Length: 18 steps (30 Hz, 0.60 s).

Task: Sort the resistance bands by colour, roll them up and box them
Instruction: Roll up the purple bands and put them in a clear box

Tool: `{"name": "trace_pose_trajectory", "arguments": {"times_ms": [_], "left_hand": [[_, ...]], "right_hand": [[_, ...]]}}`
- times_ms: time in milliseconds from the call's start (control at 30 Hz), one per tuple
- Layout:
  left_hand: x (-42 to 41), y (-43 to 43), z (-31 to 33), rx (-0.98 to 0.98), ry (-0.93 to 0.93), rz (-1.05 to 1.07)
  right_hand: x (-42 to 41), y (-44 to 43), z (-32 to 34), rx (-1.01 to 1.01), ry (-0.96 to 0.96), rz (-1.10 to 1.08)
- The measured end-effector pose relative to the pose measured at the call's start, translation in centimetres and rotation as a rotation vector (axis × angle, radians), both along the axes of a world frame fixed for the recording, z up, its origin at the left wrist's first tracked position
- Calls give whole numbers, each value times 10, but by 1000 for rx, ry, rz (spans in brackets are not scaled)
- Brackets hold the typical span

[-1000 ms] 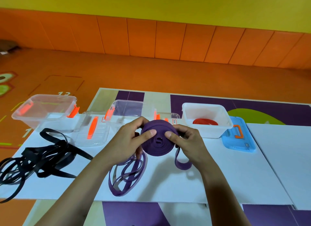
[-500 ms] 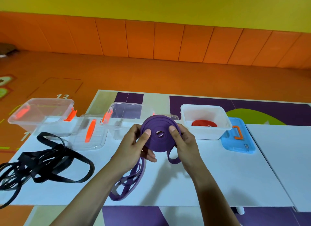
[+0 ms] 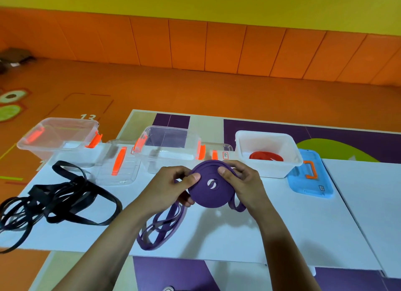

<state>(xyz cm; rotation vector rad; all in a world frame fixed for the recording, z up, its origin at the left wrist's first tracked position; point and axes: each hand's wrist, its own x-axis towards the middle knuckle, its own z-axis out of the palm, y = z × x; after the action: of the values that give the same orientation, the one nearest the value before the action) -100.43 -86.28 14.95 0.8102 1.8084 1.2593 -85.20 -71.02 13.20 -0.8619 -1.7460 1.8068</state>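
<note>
Rolling: the purple roll (image 3: 209,185) is almost wound. I'd feed the last stretch in flat and under light tension, with a thumb pinning the outer turn so the coil can't spring open.
Grip, left side: the left hand (image 3: 171,187) has its thumb pressed on the roll's face and its fingers curled behind the left rim, so it's clamped on.
Grip, right side: the right hand (image 3: 245,184) sets its thumb on the upper face and wraps its fingers round the right rim, a firm hold too.
Tail: a short purple loop (image 3: 235,206) hangs under the right hand, not yet wound in. That's the bit to tuck.
Where the roll is: up in the air over the middle of the desk (image 3: 303,214), toward the far edge and just in front of the middle clear box (image 3: 169,147).
Look of the roll: a flat, tight disc with even layers and a small hole at the centre. The outer turn is lifting slightly at the top.
Next in line: loose purple bands (image 3: 161,227) lie unrolled by the near edge.
Left edge: black bands (image 3: 54,201) sit in a tangled heap.
Far right: a white box (image 3: 269,167) already holds a red roll (image 3: 265,156).
</note>
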Motion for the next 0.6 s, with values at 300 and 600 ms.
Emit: {"name": "trace_pose_trajectory", "arguments": {"times_ms": [300, 600], "left_hand": [[22, -4, -31, -25, -23, 370], [-1, -18, -62, -104, -10, 511]], "right_hand": [[-14, -7, -47, 74, 33, -92], [-59, -33, -80, 147, -139, -34]]}}
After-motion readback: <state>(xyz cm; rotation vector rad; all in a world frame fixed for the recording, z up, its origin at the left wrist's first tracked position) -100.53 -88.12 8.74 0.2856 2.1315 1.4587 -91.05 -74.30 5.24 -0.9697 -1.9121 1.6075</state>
